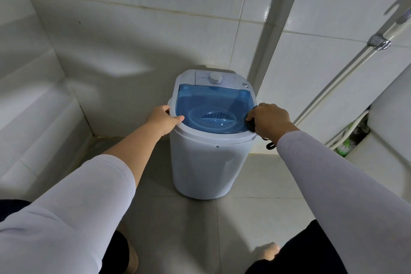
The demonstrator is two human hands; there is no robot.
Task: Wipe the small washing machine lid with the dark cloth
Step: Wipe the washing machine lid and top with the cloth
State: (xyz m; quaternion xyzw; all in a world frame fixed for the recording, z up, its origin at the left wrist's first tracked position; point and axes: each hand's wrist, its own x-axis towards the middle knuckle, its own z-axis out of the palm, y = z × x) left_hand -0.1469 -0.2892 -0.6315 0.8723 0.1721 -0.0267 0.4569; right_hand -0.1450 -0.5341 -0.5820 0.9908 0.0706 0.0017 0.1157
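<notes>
A small white washing machine (206,169) stands on the tiled floor against the wall. Its see-through blue lid (211,104) is down, with a white dial panel (215,78) behind it. My left hand (163,118) grips the white rim at the lid's left edge, thumb on top. My right hand (270,119) is shut on the dark cloth (251,123), pressing it on the lid's right front edge. Most of the cloth is hidden under my fingers; a dark loop hangs below my wrist.
Tiled walls close in at the left and behind. A shower hose and chrome bracket (379,42) run down the right wall, above a green and white brush (345,145) in the corner. A white ledge (382,162) stands at the right. My bare feet are on the floor tiles (184,229).
</notes>
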